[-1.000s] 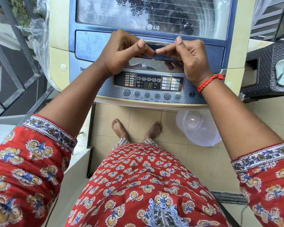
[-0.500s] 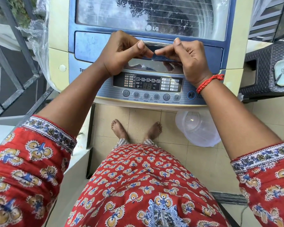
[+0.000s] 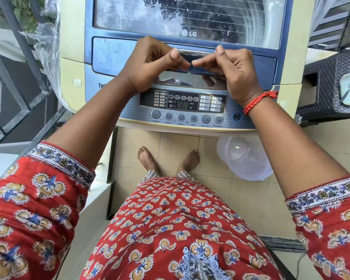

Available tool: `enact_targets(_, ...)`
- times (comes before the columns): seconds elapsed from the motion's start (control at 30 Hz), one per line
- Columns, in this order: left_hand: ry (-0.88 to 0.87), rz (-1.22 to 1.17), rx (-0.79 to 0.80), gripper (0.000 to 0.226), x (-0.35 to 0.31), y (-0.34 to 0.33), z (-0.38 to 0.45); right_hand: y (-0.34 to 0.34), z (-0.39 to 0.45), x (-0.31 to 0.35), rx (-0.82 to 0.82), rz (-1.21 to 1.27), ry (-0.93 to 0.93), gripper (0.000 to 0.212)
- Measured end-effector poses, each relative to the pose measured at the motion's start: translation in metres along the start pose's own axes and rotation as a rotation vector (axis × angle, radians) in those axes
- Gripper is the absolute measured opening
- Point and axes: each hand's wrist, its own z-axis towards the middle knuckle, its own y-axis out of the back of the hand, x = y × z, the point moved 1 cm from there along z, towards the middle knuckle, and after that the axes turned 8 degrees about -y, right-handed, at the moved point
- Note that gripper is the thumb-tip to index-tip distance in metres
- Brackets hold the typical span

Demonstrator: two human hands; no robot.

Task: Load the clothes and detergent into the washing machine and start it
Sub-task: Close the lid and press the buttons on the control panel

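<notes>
A cream and blue top-load washing machine [image 3: 73,49] stands in front of me with its glass lid [image 3: 113,57] down. My left hand [image 3: 152,63] and my right hand [image 3: 233,71] both grip the lid handle [image 3: 198,51], fingers curled under its front edge and thumbs on top, thumb tips almost touching. Below the hands lies the control panel [image 3: 182,102] with a row of round buttons and the start/pause button [image 3: 236,116]. The glass mirrors trees and sky, so I cannot tell what is in the drum. No detergent is in view.
A clear plastic container [image 3: 245,158] sits on the tiled floor under the machine's right front. A dark wicker stand [image 3: 331,77] is close on the right. A metal railing [image 3: 18,81] and loose plastic wrap [image 3: 49,37] border the left. My bare feet stand right before the machine.
Both hands stay on the lid handle, almost unmoved. The green digit lit on the panel display a second ago is no longer lit.
</notes>
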Motion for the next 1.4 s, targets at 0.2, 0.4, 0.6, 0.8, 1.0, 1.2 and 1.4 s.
enact_targets(0.2, 0.001, -0.009, 0.002, 0.073, 0.0002, -0.0004, -0.0003, -0.0013, -0.0005, 0.0028, 0.013, 0.026, 0.015, 0.043)
enact_targets(0.4, -0.008, -0.015, 0.007, 0.071, 0.0002, -0.0005, 0.0005, -0.0009, -0.0011, 0.0049, 0.031, 0.051, -0.012, 0.043)
enact_targets(0.6, -0.009, -0.013, 0.004, 0.070, 0.0007, -0.0003, 0.0004, 0.0000, -0.0021, 0.0073, 0.053, 0.063, -0.015, 0.042)
enact_targets(0.8, -0.012, -0.017, 0.005, 0.070, 0.0016, -0.0004, 0.0008, 0.0000, -0.0028, 0.0080, 0.062, 0.082, -0.006, 0.042)
enact_targets(1.0, -0.021, -0.011, 0.011, 0.071, 0.0019, 0.0008, 0.0011, 0.0007, -0.0029, 0.0073, 0.065, 0.092, -0.003, 0.042)
enact_targets(1.2, -0.003, -0.025, 0.013, 0.073, 0.0028, -0.0004, 0.0001, -0.0001, -0.0024, 0.0069, 0.056, 0.092, 0.007, 0.043)
enact_targets(1.4, -0.010, -0.022, 0.017, 0.073, 0.0018, -0.0003, 0.0008, 0.0010, -0.0020, 0.0066, 0.064, 0.076, 0.022, 0.042)
